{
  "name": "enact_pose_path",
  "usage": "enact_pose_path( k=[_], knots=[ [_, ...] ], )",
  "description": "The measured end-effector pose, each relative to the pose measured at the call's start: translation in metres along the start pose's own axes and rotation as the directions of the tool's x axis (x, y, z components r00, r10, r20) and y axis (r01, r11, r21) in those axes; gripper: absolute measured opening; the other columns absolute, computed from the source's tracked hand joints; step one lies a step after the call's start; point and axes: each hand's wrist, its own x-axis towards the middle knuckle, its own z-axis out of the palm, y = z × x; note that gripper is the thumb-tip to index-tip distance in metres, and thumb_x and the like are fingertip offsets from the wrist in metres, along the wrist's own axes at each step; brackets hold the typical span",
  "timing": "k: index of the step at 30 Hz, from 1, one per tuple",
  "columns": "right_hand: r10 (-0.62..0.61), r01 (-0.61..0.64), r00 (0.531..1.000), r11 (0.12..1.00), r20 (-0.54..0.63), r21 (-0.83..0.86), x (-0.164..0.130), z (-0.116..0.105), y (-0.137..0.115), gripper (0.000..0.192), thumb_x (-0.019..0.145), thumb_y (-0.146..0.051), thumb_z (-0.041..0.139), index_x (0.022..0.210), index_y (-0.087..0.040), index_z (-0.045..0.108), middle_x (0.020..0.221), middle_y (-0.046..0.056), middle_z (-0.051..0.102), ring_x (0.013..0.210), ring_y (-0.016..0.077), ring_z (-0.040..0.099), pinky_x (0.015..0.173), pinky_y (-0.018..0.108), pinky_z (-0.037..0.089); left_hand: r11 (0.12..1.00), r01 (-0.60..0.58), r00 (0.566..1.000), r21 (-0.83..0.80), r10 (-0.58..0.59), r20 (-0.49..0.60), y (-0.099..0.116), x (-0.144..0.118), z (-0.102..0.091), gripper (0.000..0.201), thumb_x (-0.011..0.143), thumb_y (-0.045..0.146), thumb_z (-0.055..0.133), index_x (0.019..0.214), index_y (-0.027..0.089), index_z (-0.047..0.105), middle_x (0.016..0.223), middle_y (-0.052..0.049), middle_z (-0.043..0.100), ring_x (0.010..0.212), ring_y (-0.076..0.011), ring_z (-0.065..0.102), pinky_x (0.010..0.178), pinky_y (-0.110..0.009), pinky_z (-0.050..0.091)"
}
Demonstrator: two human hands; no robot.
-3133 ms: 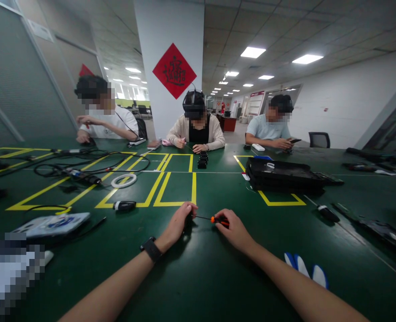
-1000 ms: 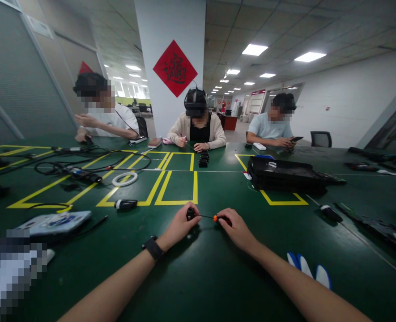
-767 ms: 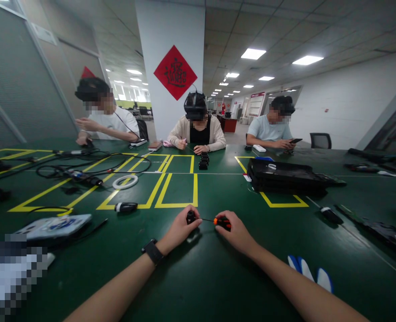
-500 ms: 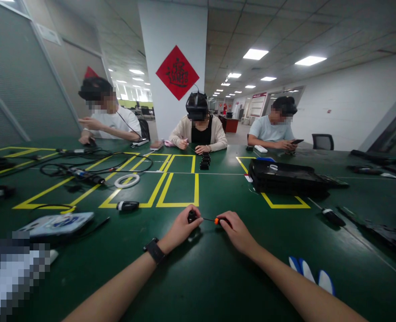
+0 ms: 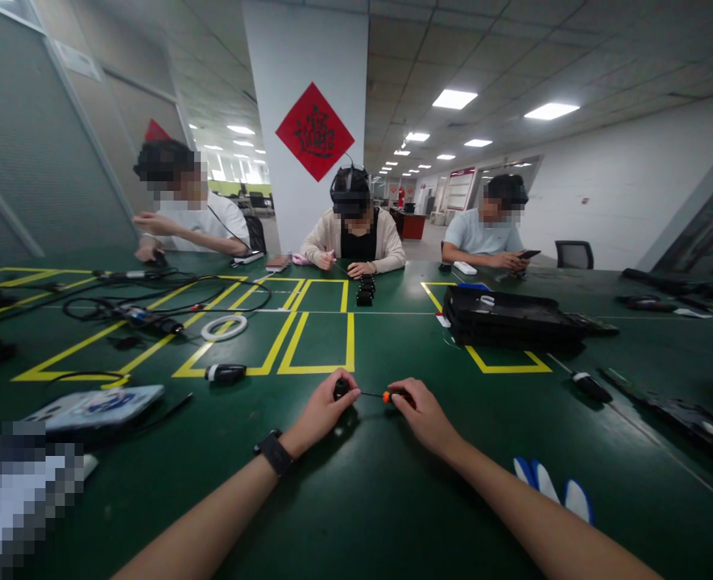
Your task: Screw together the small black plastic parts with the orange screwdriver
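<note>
R hand [image 5: 421,415]: fingers wrapped shut round screwdriver [image 5: 386,396] handle, just R of the small black part.
Driver axis: sideways, tip aimed L into the part.
L hand [image 5: 323,411]: pinches small black part [image 5: 341,389], on green table [image 5: 356,499].
Beyond part: yellow tape box [image 5: 317,342].
</note>
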Motion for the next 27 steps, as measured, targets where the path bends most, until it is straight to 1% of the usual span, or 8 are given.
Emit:
enact_pose_path(
  k=[4, 7, 12, 15, 17, 19, 23, 27],
  knots=[
    [-0.05, 0.051, 0.999, 0.998, 0.015, -0.026, 0.001, -0.0014, 0.0016, 0.021, 0.086, -0.022, 0.042, 0.085, -0.019, 0.063, 0.089, 0.005, 0.058, 0.09, 0.0169, 0.051, 0.085, 0.032, 0.039, 1.0, -0.002, 1.0, 0.006, 0.002, -0.009, 0.0006, -0.0001, 0.0006, 0.016, 0.079, 0.033, 0.051, 0.084, 0.018, 0.05, 0.081, 0.0, 0.055, 0.076, -0.0142, 0.05, 0.071, -0.027, 0.039],
    [-0.048, 0.048, 0.999, 0.999, 0.009, -0.019, 0.0, -0.0016, 0.0011, 0.013, 0.081, -0.021, 0.05, 0.088, -0.019, 0.061, 0.092, 0.004, 0.058, 0.091, 0.0172, 0.051, 0.084, 0.032, 0.04, 1.0, 0.001, 1.0, 0.01, -0.001, -0.014, 0.001, 0.0, 0.0008, 0.015, 0.078, 0.033, 0.051, 0.084, 0.018, 0.05, 0.081, 0.0, 0.055, 0.076, -0.014, 0.05, 0.071, -0.026, 0.039],
    [-0.008, 0.007, 1.0, 1.0, -0.005, -0.029, -0.0008, 0.0006, 0.0002, 0.019, 0.075, -0.023, 0.058, 0.094, -0.019, 0.058, 0.095, 0.005, 0.056, 0.092, 0.0182, 0.051, 0.083, 0.033, 0.041, 1.0, 0.0, 1.0, 0.013, 0.0, 0.002, 0.0036, -0.0003, 0.0002, 0.016, 0.078, 0.034, 0.052, 0.083, 0.018, 0.05, 0.08, 0.0, 0.054, 0.074, -0.0135, 0.049, 0.069, -0.026, 0.039],
    [-0.014, 0.014, 1.0, 1.0, 0.016, -0.028, 0.0003, -0.0001, 0.0004, 0.017, 0.082, -0.026, 0.05, 0.095, -0.019, 0.059, 0.095, 0.005, 0.057, 0.093, 0.0176, 0.051, 0.085, 0.033, 0.04, 1.0, 0.005, 1.0, 0.018, -0.005, 0.004, 0.0048, -0.0003, -0.0002, 0.017, 0.079, 0.034, 0.051, 0.083, 0.019, 0.05, 0.08, 0.0, 0.054, 0.074, -0.0136, 0.05, 0.069, -0.026, 0.039],
    [-0.03, 0.031, 0.999, 0.999, 0.037, -0.03, 0.0008, -0.0012, 0.0006, 0.019, 0.086, -0.024, 0.043, 0.09, -0.019, 0.061, 0.093, 0.005, 0.058, 0.093, 0.0168, 0.051, 0.086, 0.033, 0.039, 1.0, 0.0, 1.0, 0.02, 0.0, 0.005, 0.0045, -0.0001, 0.0, 0.016, 0.079, 0.034, 0.051, 0.083, 0.019, 0.05, 0.081, 0.0, 0.054, 0.075, -0.0136, 0.05, 0.07, -0.026, 0.039],
    [-0.043, 0.045, 0.998, 0.998, 0.047, -0.038, 0.0009, -0.0019, 0.0008, 0.02, 0.086, -0.022, 0.042, 0.085, -0.019, 0.062, 0.091, 0.005, 0.058, 0.092, 0.0163, 0.051, 0.085, 0.032, 0.039, 1.0, -0.005, 1.0, 0.022, 0.005, 0.004, 0.0032, 0.0003, 0.0004, 0.016, 0.079, 0.034, 0.051, 0.084, 0.019, 0.05, 0.081, 0.0, 0.054, 0.075, -0.0136, 0.05, 0.071, -0.026, 0.039],
    [-0.005, 0.005, 1.0, 0.999, 0.007, -0.044, -0.0002, -0.0013, 0.0013, 0.012, 0.08, -0.022, 0.052, 0.09, -0.019, 0.058, 0.093, 0.003, 0.057, 0.09, 0.0164, 0.051, 0.081, 0.03, 0.041, 0.999, 0.004, 1.0, 0.033, -0.004, -0.003, 0.0004, 0.0017, 0.0014, 0.017, 0.079, 0.034, 0.051, 0.084, 0.019, 0.05, 0.081, 0.001, 0.054, 0.075, -0.0138, 0.05, 0.07, -0.026, 0.038],
    [0.038, -0.038, 0.999, 0.999, -0.004, -0.016, -0.0002, -0.0005, 0.0016, 0.02, 0.077, -0.022, 0.055, 0.097, -0.02, 0.056, 0.097, 0.004, 0.056, 0.09, 0.0164, 0.051, 0.081, 0.03, 0.041, 0.999, 0.013, 1.0, 0.041, -0.013, 0.004, 0.0007, 0.0024, 0.0018, 0.017, 0.079, 0.035, 0.05, 0.084, 0.018, 0.05, 0.08, 0.0, 0.054, 0.075, -0.0144, 0.05, 0.07, -0.027, 0.039]
  ],
)
